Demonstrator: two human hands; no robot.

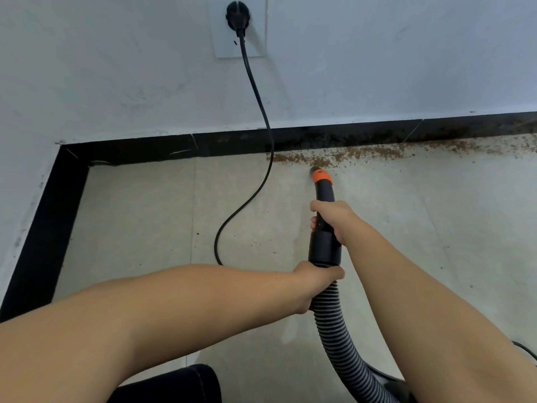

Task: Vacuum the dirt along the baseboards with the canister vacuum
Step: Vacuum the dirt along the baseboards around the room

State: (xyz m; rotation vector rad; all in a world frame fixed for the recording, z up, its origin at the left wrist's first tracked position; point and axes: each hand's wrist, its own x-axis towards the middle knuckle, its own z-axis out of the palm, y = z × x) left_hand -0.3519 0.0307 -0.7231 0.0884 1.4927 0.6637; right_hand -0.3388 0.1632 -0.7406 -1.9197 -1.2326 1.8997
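Dirt (334, 157) is spread as a brown, crumbly band on the floor (139, 216) right against the black baseboard (232, 141), starting just right of the power cord (263, 112) and running off to the right edge of view. The stretch of baseboard to the left, toward the corner, appears free of it, so the work is judged to be at its early part, with most of the band not yet taken up.

The vacuum nozzle (319, 177), black with an orange collar, is pointed down at the near edge of the band, its tip at or just short of the crumbs; actual contact cannot be told. It is angled toward the baseboard, probably so that suction reaches the seam where floor and wall meet.

The right hand (331, 222) is wrapped round the black handle just behind the nozzle, fingers curled about it, so that the tip can be steered. The left hand (316, 279) is closed round the ribbed hose (334, 330) where it joins the handle, apparently to carry the hose's weight and keep it from dragging.

The cord hangs from a plug (236, 16) in the wall socket (238, 27) and loops across the floor left of the nozzle; it could be caught if the nozzle were swept that way.
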